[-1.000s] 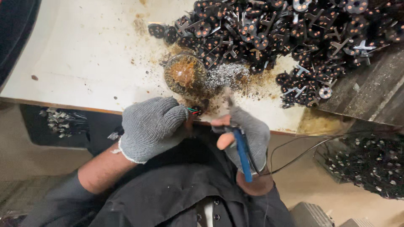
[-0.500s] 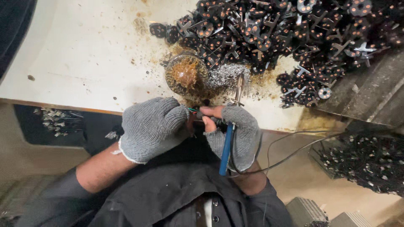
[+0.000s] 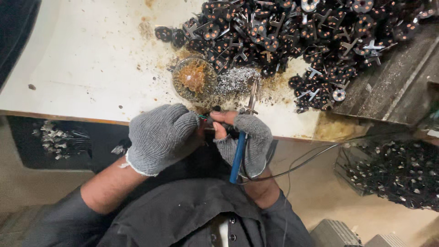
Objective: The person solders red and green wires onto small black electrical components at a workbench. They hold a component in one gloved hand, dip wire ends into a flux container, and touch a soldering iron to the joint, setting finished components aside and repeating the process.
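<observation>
My left hand (image 3: 160, 135), in a grey knit glove, is closed around a small part with thin coloured wires at the table's front edge. My right hand (image 3: 244, 137), in a fingerless grey glove, grips a blue-handled soldering iron (image 3: 238, 153) whose metal tip (image 3: 252, 93) points away from me over the table. The bare fingertips of my right hand touch the small part (image 3: 211, 115) beside my left hand. A round tin of brown flux (image 3: 194, 77) sits just beyond both hands, next to a heap of silvery solder scraps (image 3: 235, 80).
A large pile of small black round parts with copper windings (image 3: 283, 36) covers the far right of the stained white table (image 3: 82, 55). A crate of similar parts (image 3: 393, 169) stands on the floor at right. The iron's black cable (image 3: 302, 162) trails rightward. Metal bits (image 3: 57, 139) lie below left.
The soldering iron has swung from slanting down to my right to nearly upright, its tip now out over the table. Both hands have closed in on the small part.
</observation>
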